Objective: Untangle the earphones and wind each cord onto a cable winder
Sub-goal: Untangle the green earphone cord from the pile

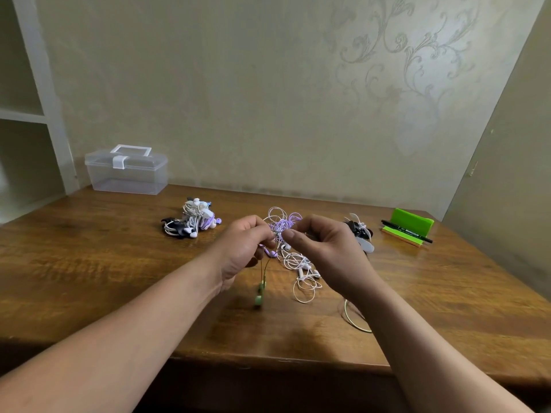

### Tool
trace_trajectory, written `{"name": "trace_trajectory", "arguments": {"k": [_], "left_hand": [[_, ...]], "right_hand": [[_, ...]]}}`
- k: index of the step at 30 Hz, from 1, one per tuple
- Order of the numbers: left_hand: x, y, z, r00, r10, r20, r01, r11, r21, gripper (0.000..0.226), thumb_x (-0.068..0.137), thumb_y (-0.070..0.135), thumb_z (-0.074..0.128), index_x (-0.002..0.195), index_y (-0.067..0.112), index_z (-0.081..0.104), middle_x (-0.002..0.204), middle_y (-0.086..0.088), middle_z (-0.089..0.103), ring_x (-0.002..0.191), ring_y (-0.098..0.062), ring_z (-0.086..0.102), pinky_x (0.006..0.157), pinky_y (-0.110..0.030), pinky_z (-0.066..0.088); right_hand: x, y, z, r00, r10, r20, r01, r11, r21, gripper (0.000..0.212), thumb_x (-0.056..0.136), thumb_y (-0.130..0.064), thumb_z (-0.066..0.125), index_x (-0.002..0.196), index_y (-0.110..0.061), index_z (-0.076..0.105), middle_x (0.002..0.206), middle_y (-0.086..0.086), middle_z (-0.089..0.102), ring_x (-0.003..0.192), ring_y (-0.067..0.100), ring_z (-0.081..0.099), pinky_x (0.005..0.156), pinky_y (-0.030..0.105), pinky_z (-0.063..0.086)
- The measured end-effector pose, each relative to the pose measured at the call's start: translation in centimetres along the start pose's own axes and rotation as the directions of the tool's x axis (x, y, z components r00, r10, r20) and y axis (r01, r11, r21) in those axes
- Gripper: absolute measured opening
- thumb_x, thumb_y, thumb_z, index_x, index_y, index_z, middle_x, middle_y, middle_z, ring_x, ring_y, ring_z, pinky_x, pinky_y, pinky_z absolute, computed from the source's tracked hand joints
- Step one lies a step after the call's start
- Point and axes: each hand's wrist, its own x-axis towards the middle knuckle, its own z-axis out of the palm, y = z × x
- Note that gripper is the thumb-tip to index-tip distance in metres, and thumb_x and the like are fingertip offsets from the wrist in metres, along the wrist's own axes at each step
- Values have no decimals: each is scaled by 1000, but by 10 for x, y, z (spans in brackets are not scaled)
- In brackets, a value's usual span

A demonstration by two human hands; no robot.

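A tangle of thin purple, white and green earphone cords (281,225) is at the middle of the brown wooden desk (89,263). Its upper part is held up between the hands and its lower loops lie on the wood. The left hand (246,245) and the right hand (323,248) both have curled fingers, and each pinches strands at the knot, with the thumbs nearly meeting.

Below the left hand a pair of green earbuds (258,295) hangs straight down on its cord. That cord's long axis therefore runs vertically, with the buds at the low end. White loops (301,281) trail on the desk below the right hand, and a pale green loop (353,318) curves out from under the right wrist. The tangle as a whole has no clear axis. It spreads from the purple coils on the far side to the white loops on the near side.

The cords look very light, limp and a little springy, so loops are likely to slip back unless they are pinned. The best hold seems to be a fingertip pinch close to the knot, feeding a free end through. Tugging on the buds seems unwise, since their thin cord joints are probably fragile.

A pile of wound earphones (190,222) lies to the far left. White and black cable winders (362,234) lie just beyond the right hand.
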Motion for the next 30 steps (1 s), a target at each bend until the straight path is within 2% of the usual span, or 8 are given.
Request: {"name": "trace_trajectory", "arguments": {"k": [5,9,13,15,18,20,27,30], "left_hand": [[-2,-3,0,997,59,-40,-60,998,-12,16,93,2,63,81,12,65,70,-2,64,53,-10,45,51,-22,34],[-2,-4,3,999,-34,-15,30,970,-240,20,93,4,65,81,20,65,73,2,66,54,-7,54,59,-26,35],[-3,-3,8,998,-59,20,62,952,-299,21,92,5,68,80,21,61,77,-3,65,65,-13,57,60,-27,40],[-2,-3,9,998,-57,24,61,955,-291,21,92,7,70,80,21,60,76,-1,65,69,-14,57,60,-27,41],[-1,-3,11,997,-73,27,77,955,-285,21,92,9,71,80,21,59,76,3,67,72,-14,57,58,-25,42],[0,-5,11,996,-88,27,91,952,-292,21,93,9,70,80,22,59,78,2,68,74,-16,57,57,-24,43],[1,-6,16,990,-140,-16,126,930,-345,18,92,5,66,82,19,60,78,-2,68,66,-14,55,56,-23,43],[1,-6,15,984,-181,10,170,904,-392,15,92,5,64,85,18,61,77,-2,65,63,-12,55,57,-23,42]], "right_hand": [[5,8,-3,994,81,-71,-86,994,-64,12,98,-25,72,88,-18,75,62,-5,56,57,12,50,55,42,48],[4,15,-2,979,201,-16,-199,976,87,9,94,-20,76,93,-12,73,66,-3,57,56,11,43,51,23,34],[4,13,6,977,207,46,-212,957,198,20,87,-34,84,96,-16,80,93,23,72,79,20,59,74,36,44],[6,12,7,978,206,9,-203,951,232,16,89,-28,82,94,-14,81,94,16,77,82,14,66,77,32,48],[8,12,5,972,236,-16,-217,917,335,13,92,-23,79,97,-11,80,77,0,75,64,2,62,59,19,44],[8,12,5,964,264,-20,-240,901,362,8,93,-20,78,96,-13,79,68,-9,68,54,0,53,54,21,39],[10,16,10,945,327,9,-312,893,324,17,95,-20,76,97,-3,76,59,-10,56,52,8,39,51,25,32],[9,16,12,941,337,4,-319,886,335,8,95,-14,74,94,-7,74,57,-9,55,50,7,38,49,24,31]]}}
